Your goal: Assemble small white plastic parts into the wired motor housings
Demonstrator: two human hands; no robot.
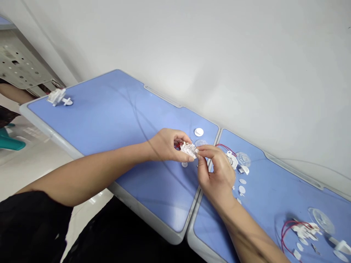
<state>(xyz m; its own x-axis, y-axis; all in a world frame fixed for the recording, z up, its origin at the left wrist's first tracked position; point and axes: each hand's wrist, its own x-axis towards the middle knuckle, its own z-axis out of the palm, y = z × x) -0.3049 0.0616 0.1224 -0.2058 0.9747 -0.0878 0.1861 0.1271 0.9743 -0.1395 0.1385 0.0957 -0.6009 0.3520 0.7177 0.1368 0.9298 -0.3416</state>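
A person's two bare hands meet over a small white part [188, 149], held just above the left blue table [109, 113], near the seam where it adjoins the right blue table [263, 197]. The left hand [168, 146] is clamped on the part from its left, thumb in front and fingers behind. The right hand [218, 171] comes from its right, thumb and index finger pinched on its right edge. A red wire [178, 145] shows at the part's left, inside the left hand's grip.

Just behind the part lie a white disc [199, 132] and a clear disc [202, 143]; just in front is a small round piece [184, 164]. To its right, across the seam, are a white housing [231, 160], a ridged clear disc [243, 159] and some little white discs [242, 189]. Well to the right and nearer the viewer, a wired assembly [306, 231] with red leads sits beside a white plug [342, 245]. Well to the left of the part, at the table's end, stands a white assembly [56, 97]; past that shows another person's arm [17, 92].
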